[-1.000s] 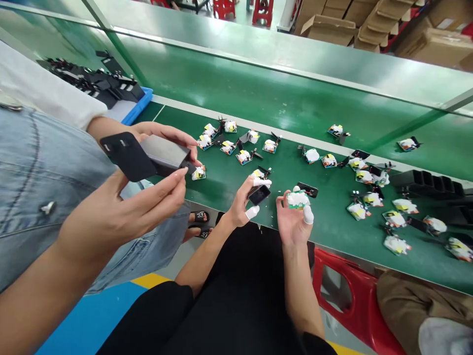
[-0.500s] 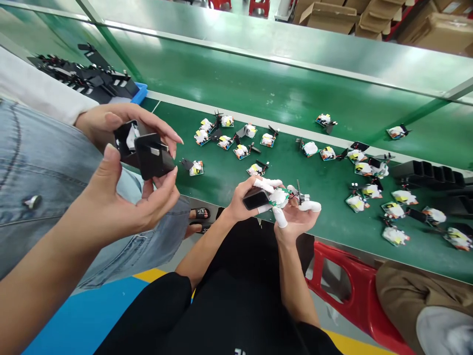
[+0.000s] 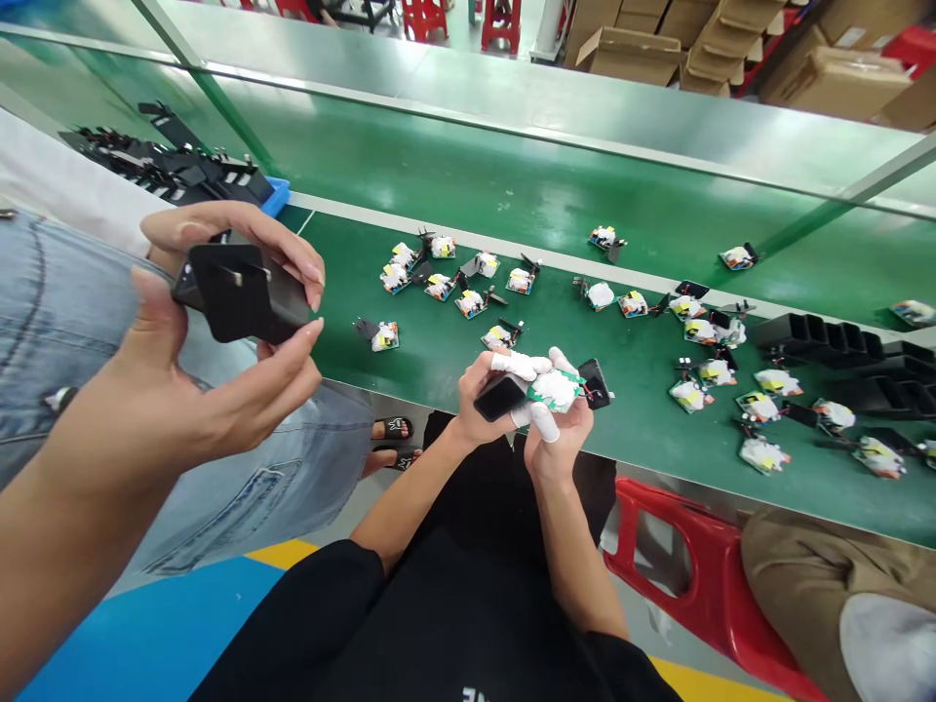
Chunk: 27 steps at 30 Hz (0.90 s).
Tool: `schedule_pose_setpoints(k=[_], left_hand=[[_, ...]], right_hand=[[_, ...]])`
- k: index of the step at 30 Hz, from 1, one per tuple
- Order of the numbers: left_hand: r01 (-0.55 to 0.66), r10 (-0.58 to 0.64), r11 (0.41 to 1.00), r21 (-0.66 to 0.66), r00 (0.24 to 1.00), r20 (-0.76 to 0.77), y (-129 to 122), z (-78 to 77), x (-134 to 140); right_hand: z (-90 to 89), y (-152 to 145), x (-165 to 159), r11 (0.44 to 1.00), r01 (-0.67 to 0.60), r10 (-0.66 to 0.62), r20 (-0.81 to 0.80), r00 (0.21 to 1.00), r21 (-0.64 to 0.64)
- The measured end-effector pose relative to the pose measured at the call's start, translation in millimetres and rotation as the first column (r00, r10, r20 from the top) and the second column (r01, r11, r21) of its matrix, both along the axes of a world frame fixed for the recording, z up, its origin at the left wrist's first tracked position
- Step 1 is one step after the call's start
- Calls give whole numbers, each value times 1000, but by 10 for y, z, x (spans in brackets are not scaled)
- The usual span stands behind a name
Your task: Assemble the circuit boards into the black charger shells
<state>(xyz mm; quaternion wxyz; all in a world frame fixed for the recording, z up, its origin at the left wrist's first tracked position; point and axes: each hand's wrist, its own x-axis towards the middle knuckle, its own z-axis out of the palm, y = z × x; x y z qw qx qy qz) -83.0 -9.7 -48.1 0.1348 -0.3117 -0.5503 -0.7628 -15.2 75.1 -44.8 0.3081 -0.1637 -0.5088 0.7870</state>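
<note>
In front of my body, my left hand (image 3: 477, 408) is closed around an open-ended black plastic charger housing (image 3: 500, 397). My right hand (image 3: 562, 435) grips a circuit board (image 3: 554, 390) covered with white material, its green edge showing. The board sits at the mouth of the housing; how much of it is inside is hidden by my fingers. White finger cots cover several fingertips. By thin wires, a black plug cover (image 3: 596, 382) hangs off the board's right end, over my right fingers.
At left, a co-worker's hands (image 3: 219, 370) hold a black charger (image 3: 245, 297). Several boards (image 3: 472, 303) lie along the green bench (image 3: 409, 375), with black housings (image 3: 811, 341) at right. A blue tray (image 3: 276, 198) of black parts stands far left; a red stool (image 3: 680, 575) is beside me.
My right fingers have shifted, and the plug cover has turned to show its inner face. The board remains by the housing. The co-worker's hands moved left, closing the charger's parts together.
</note>
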Motion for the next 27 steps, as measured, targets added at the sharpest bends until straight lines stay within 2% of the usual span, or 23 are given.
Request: schedule_pose_setpoints(k=[6,10,15,17,21,24,27], left_hand=[[-52,51,998,19,997,66,9,-77,125],[-84,87,996,-30,987,138,2,-89,219],[59,-10,975,-214,975,221,-145,11,229],[86,-30,960,-268,978,208,-217,91,184],[64,-40,936,-347,996,75,-299,282,57],[63,-54,943,-328,998,36,-294,391,0],[77,-72,961,-267,997,27,-263,426,2]], right_hand=[[-100,34,60,996,-6,5,-11,1000,-94],[-216,89,83,996,54,-54,6,999,-74],[-251,304,116,984,178,-178,3,984,-18],[-184,386,171,982,187,-187,-11,982,12],[63,402,366,971,182,-180,-28,983,154],[267,278,531,935,227,-218,-63,974,273],[435,118,640,878,283,-260,-111,959,387]])
